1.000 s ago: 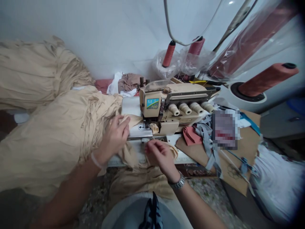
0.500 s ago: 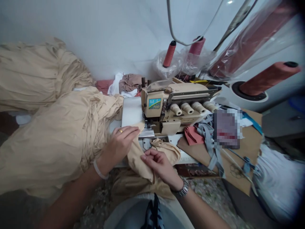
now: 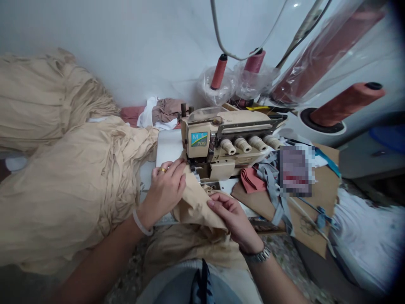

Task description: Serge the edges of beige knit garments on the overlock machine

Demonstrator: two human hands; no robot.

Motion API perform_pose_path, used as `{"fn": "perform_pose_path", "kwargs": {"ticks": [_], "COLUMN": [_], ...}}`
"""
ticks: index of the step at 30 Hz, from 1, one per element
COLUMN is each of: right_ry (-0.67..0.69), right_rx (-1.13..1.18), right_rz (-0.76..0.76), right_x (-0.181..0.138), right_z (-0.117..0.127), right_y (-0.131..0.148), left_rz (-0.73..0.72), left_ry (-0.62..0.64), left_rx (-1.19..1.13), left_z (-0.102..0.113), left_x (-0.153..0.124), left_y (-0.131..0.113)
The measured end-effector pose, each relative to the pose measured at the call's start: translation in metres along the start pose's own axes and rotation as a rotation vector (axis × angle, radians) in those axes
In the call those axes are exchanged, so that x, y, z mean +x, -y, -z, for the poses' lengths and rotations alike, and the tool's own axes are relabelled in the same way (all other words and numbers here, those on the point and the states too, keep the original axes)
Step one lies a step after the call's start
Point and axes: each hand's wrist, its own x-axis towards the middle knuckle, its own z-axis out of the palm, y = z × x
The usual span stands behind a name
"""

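A beige fabric piece [image 3: 199, 200] stretches from the needle area of the cream overlock sewing machine [image 3: 234, 126] down towards my lap. My left hand [image 3: 167, 183], with a ring and a pale wristband, grips the fabric just left of the presser foot, fingers together and thumb along its edge. My right hand [image 3: 232, 215], with a metal watch, pinches the fabric's right edge between thumb and curled fingers, in front of the machine. The needle itself is hidden behind fabric and machine cover.
Large heaps of beige fabric [image 3: 60, 185] lie to the left. Coral thread cones [image 3: 344, 103] stand behind and to the right. A folded coral cloth [image 3: 253, 180], grey strips [image 3: 275, 198] and brown cardboard [image 3: 319, 211] lie right of the machine.
My right hand has moved right and slightly down, drawing the fabric out wider. My left hand has shifted slightly, still by the presser foot. The whole view has moved a little.
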Motion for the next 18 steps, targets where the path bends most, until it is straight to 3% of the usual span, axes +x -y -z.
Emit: {"fn": "perform_pose_path", "kwargs": {"ticks": [8,14,16,18], "right_ry": [-0.01,0.069,0.11,0.146], "right_rx": [0.057,0.059,0.059,0.049], "right_rz": [0.004,-0.006,0.002,0.014], "right_x": [0.003,0.009,0.011,0.012], "right_z": [0.001,-0.007,-0.008,-0.007], "right_y": [0.004,0.002,0.0,-0.001], "left_rz": [-0.06,-0.108,-0.104,-0.101], "left_ry": [-0.012,0.035,-0.075,-0.243], "left_rx": [0.056,-0.021,-0.018,-0.039], "left_z": [-0.007,-0.006,-0.001,0.007], "left_x": [0.015,0.049,0.051,0.034], "left_y": [0.001,0.044,0.053,0.05]}}
